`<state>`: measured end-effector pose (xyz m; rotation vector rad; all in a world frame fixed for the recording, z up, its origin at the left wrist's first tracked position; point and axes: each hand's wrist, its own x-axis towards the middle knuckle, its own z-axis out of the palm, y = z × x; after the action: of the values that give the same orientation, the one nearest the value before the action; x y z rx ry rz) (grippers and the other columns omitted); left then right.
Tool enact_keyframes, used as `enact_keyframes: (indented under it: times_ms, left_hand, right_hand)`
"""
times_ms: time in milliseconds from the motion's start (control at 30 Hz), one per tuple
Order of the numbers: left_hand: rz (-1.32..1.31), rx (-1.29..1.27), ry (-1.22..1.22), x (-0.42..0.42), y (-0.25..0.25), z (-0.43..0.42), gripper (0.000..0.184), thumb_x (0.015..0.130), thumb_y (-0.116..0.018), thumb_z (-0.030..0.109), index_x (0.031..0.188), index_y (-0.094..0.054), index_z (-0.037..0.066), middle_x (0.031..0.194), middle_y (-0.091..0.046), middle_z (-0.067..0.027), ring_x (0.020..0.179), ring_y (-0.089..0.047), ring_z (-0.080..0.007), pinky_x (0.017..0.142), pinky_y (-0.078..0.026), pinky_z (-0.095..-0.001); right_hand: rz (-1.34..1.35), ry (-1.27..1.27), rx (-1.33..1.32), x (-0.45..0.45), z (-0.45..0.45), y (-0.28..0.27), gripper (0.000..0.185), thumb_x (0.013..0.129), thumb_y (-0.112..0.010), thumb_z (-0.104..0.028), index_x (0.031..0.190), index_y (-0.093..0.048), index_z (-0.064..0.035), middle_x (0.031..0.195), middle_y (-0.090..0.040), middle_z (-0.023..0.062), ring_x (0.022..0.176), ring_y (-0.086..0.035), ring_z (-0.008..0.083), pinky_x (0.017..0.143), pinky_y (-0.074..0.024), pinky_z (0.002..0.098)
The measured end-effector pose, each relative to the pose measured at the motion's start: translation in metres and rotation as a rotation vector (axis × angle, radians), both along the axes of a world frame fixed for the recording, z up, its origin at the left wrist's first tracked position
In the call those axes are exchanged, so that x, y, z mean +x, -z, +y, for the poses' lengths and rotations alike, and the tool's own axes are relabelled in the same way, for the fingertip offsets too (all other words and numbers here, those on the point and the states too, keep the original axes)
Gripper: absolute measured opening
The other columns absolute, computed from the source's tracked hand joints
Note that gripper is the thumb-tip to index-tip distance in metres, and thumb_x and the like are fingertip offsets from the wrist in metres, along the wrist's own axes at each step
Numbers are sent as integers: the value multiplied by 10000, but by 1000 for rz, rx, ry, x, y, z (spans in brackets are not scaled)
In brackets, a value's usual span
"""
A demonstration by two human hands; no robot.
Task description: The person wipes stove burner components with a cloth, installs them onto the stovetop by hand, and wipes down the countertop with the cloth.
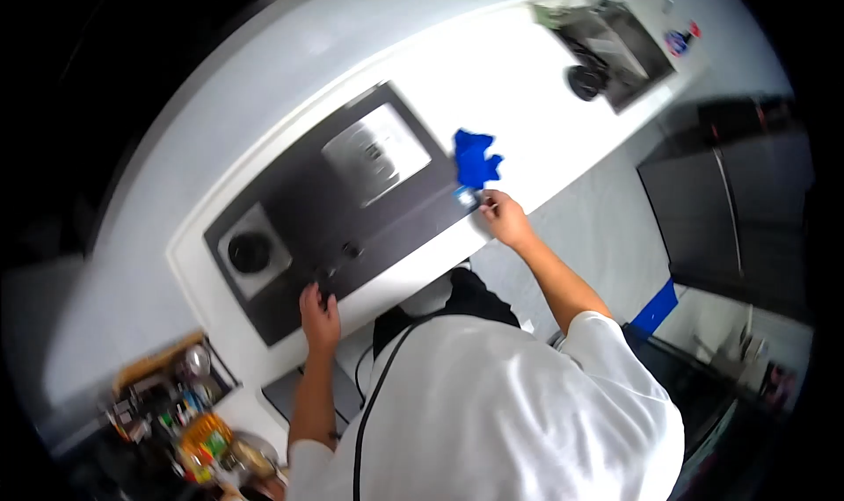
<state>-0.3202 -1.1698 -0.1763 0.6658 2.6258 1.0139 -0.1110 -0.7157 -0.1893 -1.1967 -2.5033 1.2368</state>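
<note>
A dark stove top (290, 185) with metal burner plates lies on the white counter. At its front left edge my left hand (320, 321) has its fingers around a small dark knob (324, 295). Another knob (352, 250) stands a little further right on the stove. My right hand (507, 220) is at the counter's front edge, thumb and fingers closed on a small dark thing too blurred to name. Just beyond those fingertips are a small blue and white item (466, 198) at the stove's right corner and a crumpled blue cloth (475, 160).
A sink (655, 53) with a black pan (584, 82) beside it is at the upper right, near a bottle (678, 43). A rack of jars (198, 360) and an orange container (207, 438) are at the lower left. A dark cabinet (694, 211) stands right.
</note>
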Motion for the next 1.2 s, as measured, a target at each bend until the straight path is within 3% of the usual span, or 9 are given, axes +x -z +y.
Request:
enact_keyframes:
  times_ms: [67, 267, 333, 500, 600, 667, 733, 900, 1200]
  left_hand:
    - [-35, -76, 72, 13, -13, 26, 438, 1019, -684, 165, 1407, -590, -16, 1388, -623, -226, 1093, -708, -267, 905, -592, -377]
    - [-145, -143, 165, 16, -50, 87, 390, 994, -728, 178, 1332, -666, -5, 1198, -730, -170, 965, -738, -257, 865, -591, -363]
    - [-178, -184, 216, 12, -75, 113, 382, 1006, -723, 188, 1336, -673, 2, 1193, -744, -164, 1000, -740, -249, 886, -587, -365]
    - [-155, -156, 335, 1, -55, 172, 392, 1005, -732, 224, 1325, -677, 5, 1172, -750, -150, 974, -742, -241, 867, -586, -359]
    - [-188, -148, 341, 13, -83, 220, 388, 1004, -738, 219, 1326, -681, 10, 1171, -751, -150, 978, -742, -238, 866, -585, -354]
    - [-207, -145, 344, 29, -93, 249, 385, 1004, -740, 214, 1328, -684, 12, 1168, -752, -151, 981, -742, -238, 865, -586, -350]
    - [-201, -156, 352, 37, -91, 270, 385, 1003, -747, 204, 1331, -683, 12, 1173, -753, -146, 987, -741, -223, 869, -585, -344]
    - [-396, -121, 110, 75, -70, 325, 398, 1025, -742, 155, 1367, -648, -26, 1217, -733, -109, 1080, -695, -164, 970, -551, -308]
    - [-416, -179, 83, 140, -101, 416, 385, 985, -775, 155, 1326, -681, 2, 1212, -730, -147, 995, -731, -203, 827, -596, -322]
  right_hand:
    - [2, 52, 7, 15, 36, 3, 400, 958, -737, -188, 1320, -684, -27, 1150, -737, 211, 968, -735, 351, 889, -579, 448]
    - [25, 156, 123, 62, 106, 13, 388, 944, -741, -200, 1289, -699, -30, 1120, -743, 206, 975, -739, 350, 893, -587, 446]
    - [95, 178, 221, 80, 121, 23, 339, 951, -759, -159, 1245, -704, 1, 1032, -749, 176, 888, -732, 308, 833, -587, 413]
    - [-107, 151, 117, 104, 165, 7, 440, 894, -821, -237, 1253, -705, -10, 1066, -749, 191, 955, -731, 340, 862, -585, 433]
    - [-133, 198, 336, 104, 232, 13, 534, 853, -856, -305, 1277, -696, -23, 1133, -741, 200, 1031, -723, 361, 913, -579, 450]
    - [-115, 293, 351, 100, 290, 10, 756, 827, -868, -358, 1441, -559, -42, 1280, -666, 263, 1184, -671, 442, 1018, -559, 489]
    - [-200, 356, 276, 82, 340, -24, 1049, 791, -921, -381, 1601, -379, 6, 1464, -545, 310, 1349, -573, 442, 1135, -492, 469]
    - [-157, 252, 404, 48, 466, -1, 1475, 588, -1024, -522, 1687, -173, -28, 1674, -249, 363, 1567, -254, 512, 1286, -277, 534]
    - [-276, -101, 318, 32, 517, 2, 1365, 666, -974, -436, 1708, -145, -132, 1579, -387, 335, 1459, -413, 500, 1248, -342, 515]
